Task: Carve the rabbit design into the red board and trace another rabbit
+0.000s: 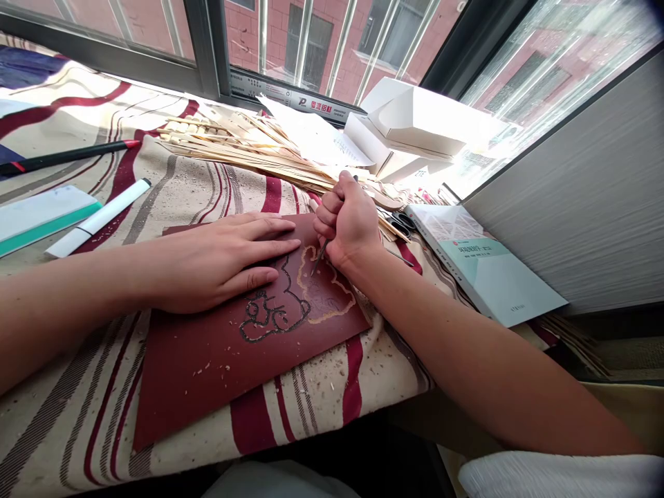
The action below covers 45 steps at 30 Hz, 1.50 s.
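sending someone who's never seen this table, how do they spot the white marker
On the striped tablecloth, find the reddish-brown board under the left hand. Look left, beyond the left forearm, to a boxy white-and-teal object. The white marker lies at its right; its dark-tipped white barrel sets it apart from the long black pen behind.

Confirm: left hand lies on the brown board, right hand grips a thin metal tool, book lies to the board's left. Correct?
Not quite: the head view shows the book to the board's right. The left hand does lie on the brown board, and the right hand grips the thin metal tool.
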Motion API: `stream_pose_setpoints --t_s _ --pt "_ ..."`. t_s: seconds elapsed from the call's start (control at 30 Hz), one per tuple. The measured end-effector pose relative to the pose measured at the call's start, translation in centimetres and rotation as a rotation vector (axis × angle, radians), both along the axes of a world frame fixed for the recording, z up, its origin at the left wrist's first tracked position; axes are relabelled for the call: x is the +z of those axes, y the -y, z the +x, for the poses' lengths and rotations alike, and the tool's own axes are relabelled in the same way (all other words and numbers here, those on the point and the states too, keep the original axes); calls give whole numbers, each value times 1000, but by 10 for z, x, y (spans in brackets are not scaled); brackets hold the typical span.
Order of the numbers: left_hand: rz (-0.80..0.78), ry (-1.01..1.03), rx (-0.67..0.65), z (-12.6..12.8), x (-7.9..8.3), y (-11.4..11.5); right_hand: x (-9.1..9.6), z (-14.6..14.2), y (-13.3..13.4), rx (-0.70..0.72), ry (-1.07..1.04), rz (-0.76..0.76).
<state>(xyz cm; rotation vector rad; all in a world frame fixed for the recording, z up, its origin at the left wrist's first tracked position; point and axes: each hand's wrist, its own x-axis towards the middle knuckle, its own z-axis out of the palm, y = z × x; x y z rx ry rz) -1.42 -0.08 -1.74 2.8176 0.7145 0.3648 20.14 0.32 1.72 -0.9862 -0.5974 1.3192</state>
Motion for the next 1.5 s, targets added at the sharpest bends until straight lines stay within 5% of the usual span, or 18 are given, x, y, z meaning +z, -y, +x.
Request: stream_pose_setpoints --t_s 0.13,0.27,0.53,0.73,0.87,1.07,1.2,1.37,1.5 --pt "19 -26 27 1 4 3 -2 1 0 46 -36 15" --pt "121 -70 44 8 11 31 1 11 -3 160 -36 83" --pt "182 -143 -23 21 7 75 18 39 -5 183 209 538" --pt "-48 -361 -86 7 48 63 24 46 3 74 611 794" --pt "-119 -367 -137 -16 65 48 35 54 15 87 733 791" --pt "-174 -424 178 -12 52 30 47 103 20 518 786 691" --pt "-153 -445 207 -8 47 35 44 120 16 660 880 509" --pt "-122 -393 153 -5 54 41 40 103 9 670 784 413" --pt "-84 -350 222 -22 54 16 38 79 7 526 535 450"
